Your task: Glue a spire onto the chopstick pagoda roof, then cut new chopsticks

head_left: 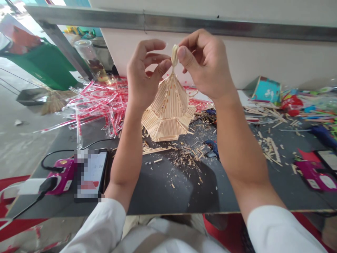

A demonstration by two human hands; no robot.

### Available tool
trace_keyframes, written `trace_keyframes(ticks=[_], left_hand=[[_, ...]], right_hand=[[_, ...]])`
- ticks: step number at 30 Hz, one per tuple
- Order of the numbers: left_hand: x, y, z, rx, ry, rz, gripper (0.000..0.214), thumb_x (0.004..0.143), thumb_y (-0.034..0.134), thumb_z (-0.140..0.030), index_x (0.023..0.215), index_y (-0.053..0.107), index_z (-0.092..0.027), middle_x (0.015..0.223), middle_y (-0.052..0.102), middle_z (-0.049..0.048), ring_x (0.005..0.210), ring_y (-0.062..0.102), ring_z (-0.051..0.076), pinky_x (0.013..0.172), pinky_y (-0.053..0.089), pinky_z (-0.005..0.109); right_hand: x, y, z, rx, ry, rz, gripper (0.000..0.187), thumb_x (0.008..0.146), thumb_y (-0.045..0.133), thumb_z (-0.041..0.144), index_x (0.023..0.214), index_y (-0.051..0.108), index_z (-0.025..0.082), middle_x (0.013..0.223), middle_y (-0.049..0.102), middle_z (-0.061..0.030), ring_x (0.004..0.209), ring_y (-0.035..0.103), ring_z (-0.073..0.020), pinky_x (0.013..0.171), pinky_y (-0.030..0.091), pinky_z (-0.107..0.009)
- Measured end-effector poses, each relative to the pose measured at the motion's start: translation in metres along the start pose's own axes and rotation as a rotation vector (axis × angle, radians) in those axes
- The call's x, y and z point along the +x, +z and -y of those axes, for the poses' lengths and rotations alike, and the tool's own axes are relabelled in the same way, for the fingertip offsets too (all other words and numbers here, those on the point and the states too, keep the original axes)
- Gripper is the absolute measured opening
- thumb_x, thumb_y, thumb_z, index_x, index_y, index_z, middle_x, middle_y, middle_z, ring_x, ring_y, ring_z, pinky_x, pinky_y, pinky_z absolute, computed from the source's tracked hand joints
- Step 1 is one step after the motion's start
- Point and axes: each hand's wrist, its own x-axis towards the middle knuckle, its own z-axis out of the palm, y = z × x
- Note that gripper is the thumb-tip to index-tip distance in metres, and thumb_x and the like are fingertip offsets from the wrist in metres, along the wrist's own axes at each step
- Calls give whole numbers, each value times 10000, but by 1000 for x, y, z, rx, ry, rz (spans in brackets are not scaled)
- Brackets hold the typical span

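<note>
**Workshop corner, seen from my remote station**
I'm watching daylight spill in at the upper left, over a concrete floor (23,147) running past a green bin (43,66), a broom (54,102) and a dustpan (31,96). A cream wall (295,59) with a steel rail (210,26) is rising behind the dark table (158,191), and a red seat (216,228) is showing below its edge.

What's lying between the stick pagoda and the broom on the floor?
Head view: red-striped clear plastic wrappers lie between the stick pagoda and the broom.
</note>
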Motion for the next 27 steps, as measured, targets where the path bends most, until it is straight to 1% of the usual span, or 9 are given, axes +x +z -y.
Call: trace_keyframes(ticks=[2, 5, 8, 11, 16, 19, 22, 25, 27], left_hand=[[0, 1, 3, 9, -8, -10, 302, 1046, 615, -478, 1302, 511, -355, 1147, 719, -32, 1006, 680, 123, 517, 406, 274], [0, 5, 4, -23, -26, -56, 323, 1000, 674, -500, 1269, 542, -381, 1103, 726, -38, 961, 685, 148, 496, 410, 281], [0, 7, -2, -38, -95, -105, 319, 961, 720, -512, 1219, 583, -384, 1060, 731, -35, 951, 691, 167, 495, 428, 293], [1, 8, -10, -19, -148, -124, 307, 948, 734, -525, 1182, 603, -375, 1025, 731, -32, 950, 705, 170, 491, 436, 291], [2, 6, -8, -31, -140, -125, 317, 931, 778, -471, 1178, 596, -395, 1015, 740, -62, 910, 697, 144, 476, 436, 281], [2, 6, -6, -26, -140, -95, 296, 951, 768, -437, 1184, 597, -373, 1022, 747, -56, 913, 702, 136, 478, 424, 271], [2, 7, -7, -28, -120, -99, 318, 950, 763, -462, 1198, 592, -360, 1025, 746, -39, 921, 699, 148, 483, 406, 283], [0, 6, -9, -28, -133, -105, 314, 965, 731, -504, 1207, 585, -369, 1029, 734, -48, 942, 680, 139, 499, 407, 284], [0, 4, -8, -26, -106, -71, 304, 990, 693, -511, 1231, 568, -375, 1039, 732, -54, 957, 676, 133, 510, 414, 284]], right_hand=[[0, 0, 0, -11, 0, 10, 385, 846, 712, 679, 813, 612, 309, 762, 635, -7, 583, 566, -176, 440, 390, -349], [0, 0, 2, -15, -3, 9, 381, 861, 697, 678, 820, 605, 311, 771, 633, -6, 589, 552, -175, 456, 384, -347], [0, 1, 3, -2, -20, 16, 356, 873, 706, 641, 820, 603, 305, 766, 629, -5, 583, 533, -171, 489, 386, -350], [0, 2, 2, -2, -42, 19, 327, 877, 718, 605, 824, 611, 301, 763, 632, -10, 579, 529, -170, 502, 389, -351], [-2, 2, 0, 14, -23, 4, 333, 866, 730, 612, 849, 637, 292, 792, 644, -14, 571, 528, -157, 489, 384, -338], [-2, 1, 0, -22, -2, 1, 343, 865, 718, 628, 872, 623, 299, 808, 653, -15, 581, 547, -159, 474, 394, -325], [-2, 1, 1, -67, 29, 2, 329, 866, 717, 618, 884, 610, 307, 812, 658, -14, 593, 558, -164, 457, 396, -315], [-2, 0, 1, -26, 7, 2, 344, 861, 721, 627, 847, 612, 300, 782, 640, -15, 579, 555, -164, 451, 394, -324], [-2, 0, 2, -10, -1, 3, 357, 857, 722, 636, 836, 612, 297, 783, 639, -17, 578, 556, -163, 453, 393, -324]])
